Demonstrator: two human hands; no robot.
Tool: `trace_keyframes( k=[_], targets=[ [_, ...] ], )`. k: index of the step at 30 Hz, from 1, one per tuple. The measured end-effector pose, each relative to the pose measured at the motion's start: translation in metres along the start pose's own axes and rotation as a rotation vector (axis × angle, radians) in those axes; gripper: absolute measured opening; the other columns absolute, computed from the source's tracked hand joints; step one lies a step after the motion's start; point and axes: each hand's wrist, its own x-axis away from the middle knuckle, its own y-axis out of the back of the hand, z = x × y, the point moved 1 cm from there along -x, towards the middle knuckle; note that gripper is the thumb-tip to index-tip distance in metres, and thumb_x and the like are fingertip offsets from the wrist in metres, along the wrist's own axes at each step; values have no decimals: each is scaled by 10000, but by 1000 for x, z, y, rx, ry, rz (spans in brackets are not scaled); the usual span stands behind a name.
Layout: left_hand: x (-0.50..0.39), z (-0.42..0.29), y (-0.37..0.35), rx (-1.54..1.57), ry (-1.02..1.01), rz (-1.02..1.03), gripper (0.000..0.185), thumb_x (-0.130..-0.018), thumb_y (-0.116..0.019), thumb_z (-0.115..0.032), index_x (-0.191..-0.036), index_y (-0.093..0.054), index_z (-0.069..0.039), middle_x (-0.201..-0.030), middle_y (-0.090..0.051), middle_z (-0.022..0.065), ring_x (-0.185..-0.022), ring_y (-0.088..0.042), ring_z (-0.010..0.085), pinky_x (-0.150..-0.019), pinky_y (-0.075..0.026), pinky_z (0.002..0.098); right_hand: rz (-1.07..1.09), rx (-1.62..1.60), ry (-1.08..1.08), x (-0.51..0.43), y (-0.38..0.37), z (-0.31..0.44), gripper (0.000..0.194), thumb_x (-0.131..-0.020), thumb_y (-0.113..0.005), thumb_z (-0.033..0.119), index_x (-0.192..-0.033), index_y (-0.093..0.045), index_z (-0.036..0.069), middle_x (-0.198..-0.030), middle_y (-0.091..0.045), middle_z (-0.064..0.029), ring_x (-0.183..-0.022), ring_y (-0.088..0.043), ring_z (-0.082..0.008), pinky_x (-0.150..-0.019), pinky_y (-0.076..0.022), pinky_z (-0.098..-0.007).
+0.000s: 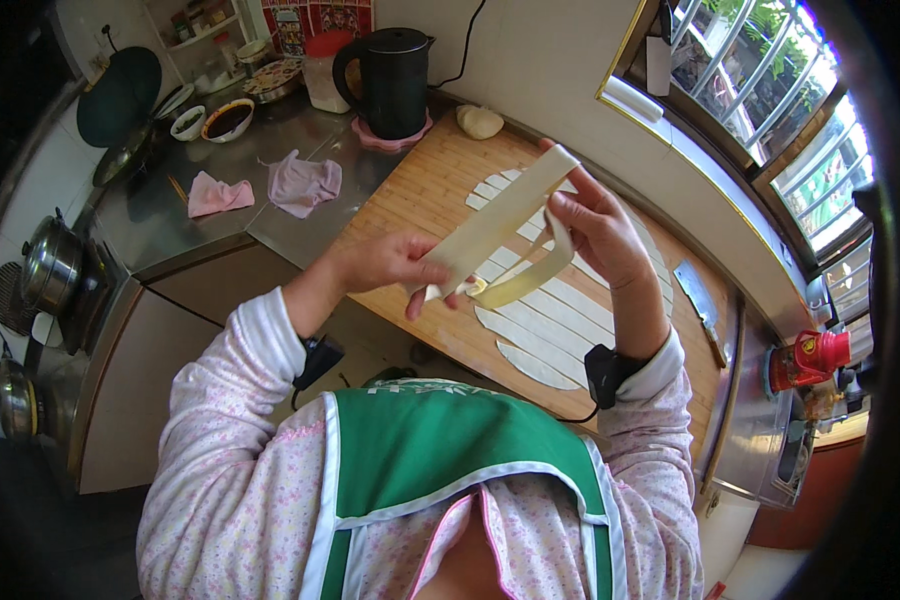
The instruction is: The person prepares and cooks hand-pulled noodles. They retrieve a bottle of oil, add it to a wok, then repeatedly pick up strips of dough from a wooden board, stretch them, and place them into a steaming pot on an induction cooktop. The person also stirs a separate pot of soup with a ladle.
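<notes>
A long flat dough strip (495, 217) is stretched between my two hands above the wooden board (390, 202). My left hand (401, 262) grips its lower end, with a short end showing below the fingers. Over the raised fingers of my right hand (598, 229) the strip is looped, and a slack length hangs back toward the left hand. Beneath them lies a rolled dough sheet (562, 322), cut into several parallel strips and partly hidden by the hands. At the board's right side rests a cleaver (696, 292). A lump of dough (480, 122) sits at the far corner.
Beyond the board's left corner, a black electric kettle (394, 82) stands on a pink mat. Two cloths (304, 184) lie on the steel counter (270, 217), near a bowl of dark sauce (228, 121). A red thermos (806, 360) is at the right, below the barred window.
</notes>
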Motion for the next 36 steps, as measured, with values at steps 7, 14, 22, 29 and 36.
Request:
trace_keyframes(
  k=[7, 14, 22, 29, 36],
  targets=[
    [67, 21, -13, 120, 102, -34, 350, -872, -537, -247, -1084, -548, 32, -878, -644, 116, -612, -612, 138, -588, -497, 237, -111, -237, 5, -17, 46, -27, 474, -890, -510, 155, -1325, -344, 66, -1033, -560, -46, -864, -570, -115, -739, -483, -248],
    [135, 35, -17, 198, 147, -113, 331, -847, -580, -237, -1051, -574, 23, -904, -647, 116, -667, -623, 154, -642, -506, 261, -15, -216, 3, -55, 16, -49, 448, -903, -482, 166, -1314, -355, 42, -961, -571, -27, -792, -562, -84, -654, -472, -225],
    [268, 54, -11, 212, -67, -253, 289, -828, -600, -160, -1055, -590, 19, -962, -635, 127, -809, -613, 162, -738, -496, 278, 118, -92, -14, -124, -116, -64, 411, -913, -457, 155, -1296, -376, 31, -1001, -565, -18, -818, -559, -86, -691, -474, -228],
    [441, 44, -15, 56, -484, -521, 215, -816, -602, -93, -991, -617, 32, -970, -625, 151, -842, -617, 208, -753, -493, 301, 385, -81, -136, -205, -315, -131, 357, -904, -476, 171, -1235, -442, 41, -839, -591, 3, -613, -555, -59, -486, -440, -162],
    [576, -24, -15, -191, -668, -954, 286, -847, -565, -143, -1035, -562, 73, -847, -639, 159, -660, -628, 182, -597, -510, 273, 673, -44, -336, -224, -506, -207, 301, -872, -537, 166, -1153, -491, 65, -738, -558, 10, -555, -521, -71, -460, -440, -187]
  ],
)
